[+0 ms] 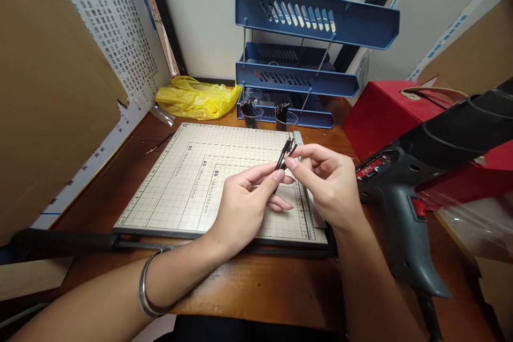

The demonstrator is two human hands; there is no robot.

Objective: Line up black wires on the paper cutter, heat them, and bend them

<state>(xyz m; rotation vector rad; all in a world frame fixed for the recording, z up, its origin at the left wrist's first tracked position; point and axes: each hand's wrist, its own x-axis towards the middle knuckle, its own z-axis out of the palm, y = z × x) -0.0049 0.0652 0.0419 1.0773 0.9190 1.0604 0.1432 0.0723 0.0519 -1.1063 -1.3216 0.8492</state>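
Note:
Several thin black strips (284,154) stand up in a small bundle above the right part of a cream cutting board (180,181) printed with a grid. My left hand (250,203) pinches the bundle's lower part between thumb and forefinger. My right hand (331,181) is closed at the upper right of the same bundle, its thumb and forefinger on the strips. Whether the right fingers hold a single strip is too small to tell. Behind the board, two clear cups (252,117) hold more thin black pieces.
A blue tiered rack (296,83) stands at the back, beside a yellow plastic bag (198,99). On the right are a black heat gun (404,214) and a red box (377,112). The board's black handle (68,240) extends left.

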